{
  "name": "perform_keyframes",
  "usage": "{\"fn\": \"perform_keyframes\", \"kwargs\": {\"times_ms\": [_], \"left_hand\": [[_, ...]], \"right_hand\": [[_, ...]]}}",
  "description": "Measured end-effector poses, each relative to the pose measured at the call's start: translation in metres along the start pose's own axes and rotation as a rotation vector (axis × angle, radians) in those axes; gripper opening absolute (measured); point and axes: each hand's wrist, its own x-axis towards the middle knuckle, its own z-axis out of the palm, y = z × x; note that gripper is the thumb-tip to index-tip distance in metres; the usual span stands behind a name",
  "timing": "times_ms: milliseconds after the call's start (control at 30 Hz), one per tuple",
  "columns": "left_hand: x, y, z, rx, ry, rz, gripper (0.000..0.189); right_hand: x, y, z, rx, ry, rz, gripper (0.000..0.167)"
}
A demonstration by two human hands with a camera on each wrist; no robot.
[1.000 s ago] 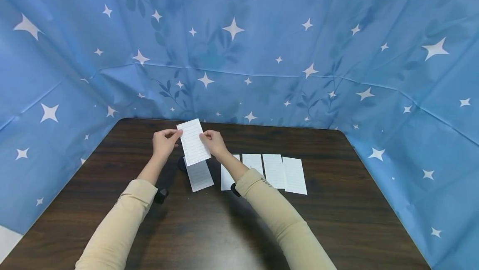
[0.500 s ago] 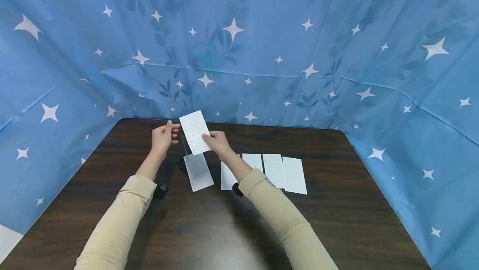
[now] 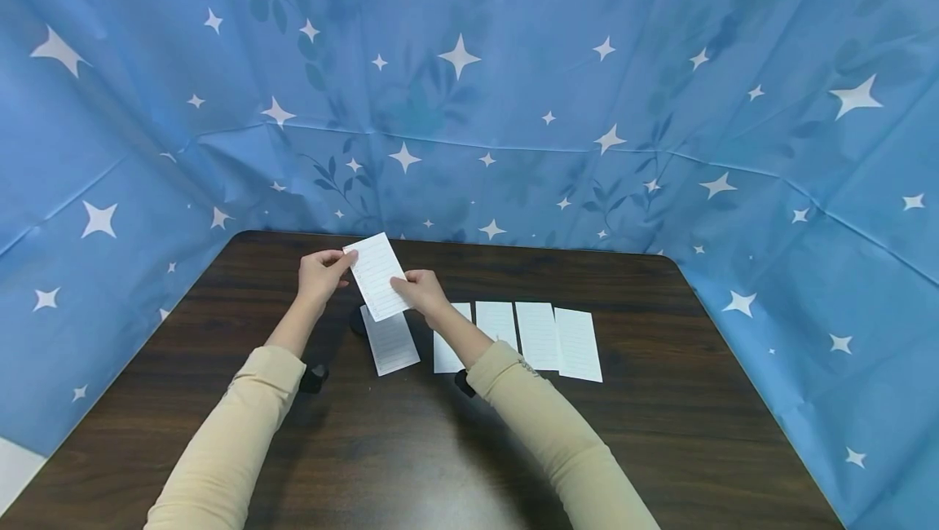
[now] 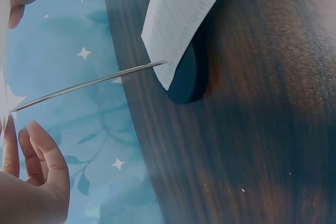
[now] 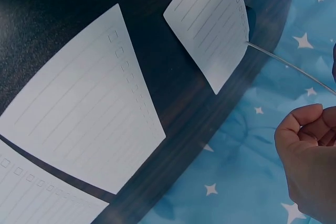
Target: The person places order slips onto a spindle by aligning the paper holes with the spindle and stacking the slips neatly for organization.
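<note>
In the head view I register two cream sleeves (image 3: 227, 440) at the near side, one on the left and one on the right; beneath them lies a dark wood-grain table (image 3: 411, 452); a small black device (image 3: 314, 379) sits at each wrist.

Beyond the right forearm I log a row of four white ruled cards: the leftmost card (image 3: 446, 352) is partly covered by the forearm; the second card (image 3: 495, 320) and the third card (image 3: 537, 336) follow with narrow gaps; the rightmost card (image 3: 578, 344) is slightly turned and meets the third, though I cannot tell whether they overlap. The right wrist view shows small squares printed along one edge.

Left of the row I find a lower card (image 3: 391, 346), slanted beside a dark rounded base (image 4: 190, 83); a thin metal rod (image 4: 89, 84) rises from this card near its edge.

Above the lower card, toward the far left of the table, is the raised card (image 3: 377, 276); my left hand (image 3: 319, 279) pinches its left edge between thumb and finger; my right hand (image 3: 423, 292) pinches its right near edge, thumb on top; the rod's upper end reaches the raised card, but I cannot tell whether it pierces it.

Farthest hangs a blue curtain (image 3: 477, 98) with white stars and leaf prints.
</note>
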Motion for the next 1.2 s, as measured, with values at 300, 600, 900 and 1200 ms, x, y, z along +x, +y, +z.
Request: {"fn": "perform_keyframes", "kwargs": {"times_ms": [300, 600, 900, 1200], "left_hand": [[-0.002, -0.008, 0.001, 0.046, -0.012, 0.016, 0.04], [-0.004, -0.009, 0.0, 0.037, -0.033, -0.018, 0.046], [-0.005, -0.012, 0.002, 0.014, -0.016, -0.005, 0.048], [-0.007, -0.016, 0.004, -0.018, -0.007, 0.042, 0.047]], "right_hand": [[-0.005, 0.002, 0.001, -0.012, 0.013, -0.004, 0.028], [-0.006, 0.01, 0.001, 0.014, 0.014, 0.014, 0.028], [-0.009, 0.012, 0.001, 0.015, 0.002, 0.023, 0.029], [-0.01, 0.011, 0.0, 0.033, 0.009, 0.017, 0.029]]}}
